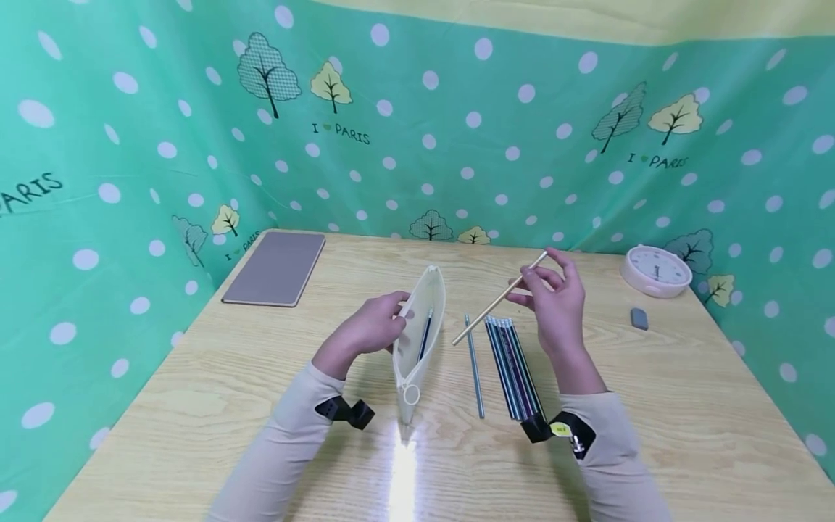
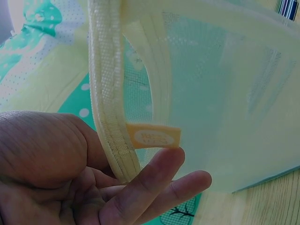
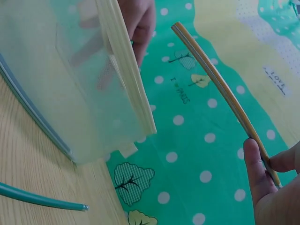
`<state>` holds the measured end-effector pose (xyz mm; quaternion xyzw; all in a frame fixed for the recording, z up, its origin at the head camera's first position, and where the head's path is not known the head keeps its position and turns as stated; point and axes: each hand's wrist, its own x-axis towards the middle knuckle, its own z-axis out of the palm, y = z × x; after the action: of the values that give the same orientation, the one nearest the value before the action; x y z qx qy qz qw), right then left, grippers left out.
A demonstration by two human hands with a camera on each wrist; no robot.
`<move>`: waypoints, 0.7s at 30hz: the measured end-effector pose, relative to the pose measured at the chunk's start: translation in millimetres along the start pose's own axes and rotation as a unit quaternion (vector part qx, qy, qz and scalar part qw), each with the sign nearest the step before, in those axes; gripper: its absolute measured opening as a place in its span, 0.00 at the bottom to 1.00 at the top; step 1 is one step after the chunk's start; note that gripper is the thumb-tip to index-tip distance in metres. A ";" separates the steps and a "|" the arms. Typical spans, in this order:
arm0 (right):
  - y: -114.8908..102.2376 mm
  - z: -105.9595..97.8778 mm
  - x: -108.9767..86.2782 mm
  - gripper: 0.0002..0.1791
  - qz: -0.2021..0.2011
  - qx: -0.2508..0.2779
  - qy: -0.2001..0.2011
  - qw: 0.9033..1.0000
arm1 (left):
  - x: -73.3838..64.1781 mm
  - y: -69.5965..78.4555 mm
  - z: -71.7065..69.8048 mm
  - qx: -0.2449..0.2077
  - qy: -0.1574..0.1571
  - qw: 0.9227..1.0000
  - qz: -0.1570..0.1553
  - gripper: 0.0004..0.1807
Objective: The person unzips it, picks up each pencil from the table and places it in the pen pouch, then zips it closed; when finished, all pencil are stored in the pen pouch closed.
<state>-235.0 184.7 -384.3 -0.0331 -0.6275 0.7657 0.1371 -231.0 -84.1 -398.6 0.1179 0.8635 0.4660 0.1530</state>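
My left hand [image 1: 372, 324] grips the rim of a pale, see-through zip pouch [image 1: 417, 370], which stands upright with its mouth parted. Inside the pouch lies a dark pencil [image 1: 426, 333]. An orange tag [image 2: 153, 136] on the pouch's edge touches a left fingertip in the left wrist view. To the right, my right hand [image 1: 559, 308] pinches a gold pencil [image 1: 499, 299] near one end. That pencil slants in the air, its lower end pointing toward the pouch. Beneath it on the table are a lone teal pencil [image 1: 475, 370] and a row of several dark, shiny pencils [image 1: 513, 366].
A grey notebook [image 1: 275, 268] lies at the table's back left. At the back right are a round white clock [image 1: 656, 271] and a small blue-grey eraser [image 1: 638, 319]. A green dotted curtain [image 1: 450, 152] hangs behind the wooden table [image 1: 196, 406].
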 end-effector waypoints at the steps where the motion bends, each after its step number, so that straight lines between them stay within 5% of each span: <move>1: 0.5 2.0 -1.1 0.29 -0.002 -0.001 -0.004 1.000 | 0.1 -0.1 0.0 0.000 0.000 1.000 0.000 0.25; 14: 4.8 18.7 -13.0 0.34 0.067 0.031 -0.064 0.995 | 0.8 -0.1 0.7 -0.008 -0.007 1.000 0.009 0.26; 21: 13.3 30.2 -21.8 0.36 0.037 0.027 -0.058 0.997 | 2.7 -2.7 1.6 -0.005 -0.010 1.000 0.013 0.23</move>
<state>-223.0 148.1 -393.6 -0.0077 -0.6118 0.7876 0.0730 -233.0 -83.4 -402.2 0.1331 0.8579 0.4709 0.1565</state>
